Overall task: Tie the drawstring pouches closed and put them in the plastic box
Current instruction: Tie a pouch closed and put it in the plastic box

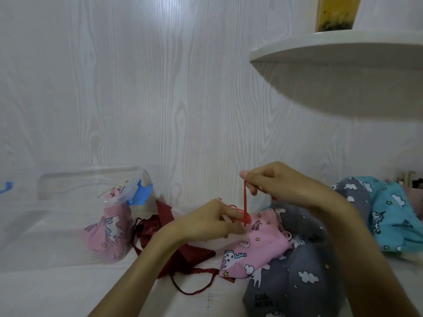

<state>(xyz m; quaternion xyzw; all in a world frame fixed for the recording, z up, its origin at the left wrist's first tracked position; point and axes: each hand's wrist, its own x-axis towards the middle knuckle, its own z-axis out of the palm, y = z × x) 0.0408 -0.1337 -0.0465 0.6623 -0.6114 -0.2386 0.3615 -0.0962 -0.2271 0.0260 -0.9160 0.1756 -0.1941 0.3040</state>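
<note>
A person is tying the red drawstring (245, 205) of a pink unicorn-print pouch (258, 244) that lies on a white surface. To tie it well, the cord should probably be kept taut while the knot is drawn down snug against the pouch's gathered mouth, with the mouth held steady so the fabric stays cinched. The right hand (278, 181) is raised above the pouch, thumb and forefinger closed in a pinch on the top of the cord, which runs straight down from those fingertips to the pouch mouth. The left hand (211, 221) sits just below and to the left of that pinch, its fingers curled at the base of the cord where it meets the fabric; exactly which strand they grip cannot be made out. Well to the left of both hands stands the clear plastic box (68, 202), already holding one tied pink pouch (109, 229). A dark red pouch (160, 227) lies beneath the left wrist; grey pouches (299, 268) and teal pouches (389, 216) lie under and beyond the right forearm.
</note>
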